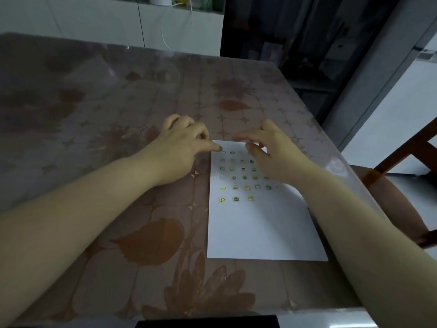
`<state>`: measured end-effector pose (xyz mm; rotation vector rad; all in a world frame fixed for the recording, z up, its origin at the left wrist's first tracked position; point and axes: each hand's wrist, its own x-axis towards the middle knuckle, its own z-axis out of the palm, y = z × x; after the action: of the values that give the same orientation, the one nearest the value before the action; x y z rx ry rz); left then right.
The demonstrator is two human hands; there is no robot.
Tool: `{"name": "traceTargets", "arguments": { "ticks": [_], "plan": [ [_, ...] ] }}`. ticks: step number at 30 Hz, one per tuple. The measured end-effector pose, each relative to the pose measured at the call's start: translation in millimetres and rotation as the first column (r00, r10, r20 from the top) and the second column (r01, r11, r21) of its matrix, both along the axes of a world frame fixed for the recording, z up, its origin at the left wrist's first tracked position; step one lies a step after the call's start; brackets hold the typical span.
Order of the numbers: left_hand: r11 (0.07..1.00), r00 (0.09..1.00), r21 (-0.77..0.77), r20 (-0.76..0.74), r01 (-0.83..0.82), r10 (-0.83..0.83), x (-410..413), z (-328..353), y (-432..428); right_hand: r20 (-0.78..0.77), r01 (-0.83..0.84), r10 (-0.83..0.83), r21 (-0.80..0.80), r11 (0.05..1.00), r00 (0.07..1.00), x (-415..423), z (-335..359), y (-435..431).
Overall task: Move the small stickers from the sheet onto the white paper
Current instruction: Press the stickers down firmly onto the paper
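white paper touched by left fingers

Dim room, floral brown tablecloth under clear cover, white cabinets behind, dark shelving — wooden chair at right

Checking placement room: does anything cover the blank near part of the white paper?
Nothing visible does. The white paper is bare below the last stickers; left hand and right hand sit at its far edge.
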<state>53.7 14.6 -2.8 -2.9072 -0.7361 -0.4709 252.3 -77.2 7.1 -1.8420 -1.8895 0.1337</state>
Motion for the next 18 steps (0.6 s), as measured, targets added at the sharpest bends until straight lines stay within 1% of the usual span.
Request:
{"name": "traceTargets", "arguments": {
  "ticks": [2, 3, 6, 8, 11, 14, 18],
  "plan": [
    [1.000, 0.996, 0.021, 0.090, 0.001, -0.003, -2.3, -5.5, 5.2, 0.064, -0.054, 0.055, -0.016, 0.998, 0.996, -0.5, -5.3, 0.5],
    [1.000, 0.994, 0.031, 0.111, 0.001, -0.004, -3.1, -6.1, 7.9, 0.098, -0.071, 0.074, -0.031, 0.997, 0.992, -1.8, -6.0, 1.3],
    [0.999, 0.992, 0.040, 0.125, 0.014, -0.019, -5.9, -4.1, 11.7, 0.183, -0.075, 0.091, -0.096, 0.993, 0.979, -7.0, -4.3, 5.0],
    [0.999, 0.994, 0.023, 0.097, 0.047, -0.049, -8.4, -5.3, 10.7, 0.214, -0.079, 0.103, -0.119, 0.990, 0.971, -8.8, -3.4, 5.8],
    [0.997, 0.996, -0.027, 0.053, 0.075, -0.073, -10.0, -7.4, 6.8, 0.229, -0.074, 0.105, -0.141, 0.987, 0.968, -9.2, -3.7, 5.6],
    [0.994, 0.994, -0.037, 0.047, 0.102, -0.100, -9.9, -7.8, 6.7, 0.209, -0.055, 0.091, -0.171, 0.984, 0.974, -9.7, -3.0, 6.7],
    [0.991, 0.994, -0.088, 0.052, 0.105, -0.101, -10.8, -10.6, 6.6, 0.177, -0.047, 0.085, -0.208, 0.977, 0.981, -8.4, -4.3, 5.0]
  ]
}}
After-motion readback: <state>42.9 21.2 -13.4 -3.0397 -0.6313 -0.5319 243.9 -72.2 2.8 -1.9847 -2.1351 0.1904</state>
